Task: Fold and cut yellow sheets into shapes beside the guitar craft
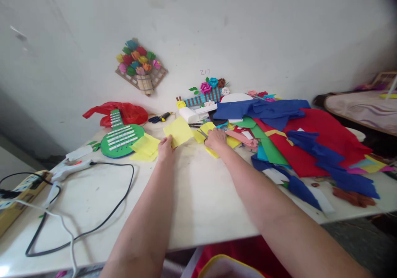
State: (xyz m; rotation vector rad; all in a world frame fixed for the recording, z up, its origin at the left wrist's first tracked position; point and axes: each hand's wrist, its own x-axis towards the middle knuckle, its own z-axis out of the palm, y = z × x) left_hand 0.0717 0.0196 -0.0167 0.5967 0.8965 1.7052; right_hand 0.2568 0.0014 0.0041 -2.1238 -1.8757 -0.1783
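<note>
My left hand [165, 147] pinches the lower left edge of a yellow paper square [179, 132], which it holds up over the table. In my right hand [216, 139] is a pair of scissors [202, 133], its blades pointing left toward the square and apart from it. Yellow paper pieces [212, 152] lie under and around the right hand. To the left of my left hand, a loose pile of yellow sheets [146, 147] partly overlaps a green guitar-shaped craft [120, 141]. The scissors' handles are mostly hidden by my fingers.
Blue crepe paper [260, 110], red sheets [322, 137] and green paper [273, 147] crowd the right side. A glue gun [72, 169] and its black cord lie left, near a power strip [23, 197]. Pliers [160, 117] and a red plastic bag [130, 112] are behind.
</note>
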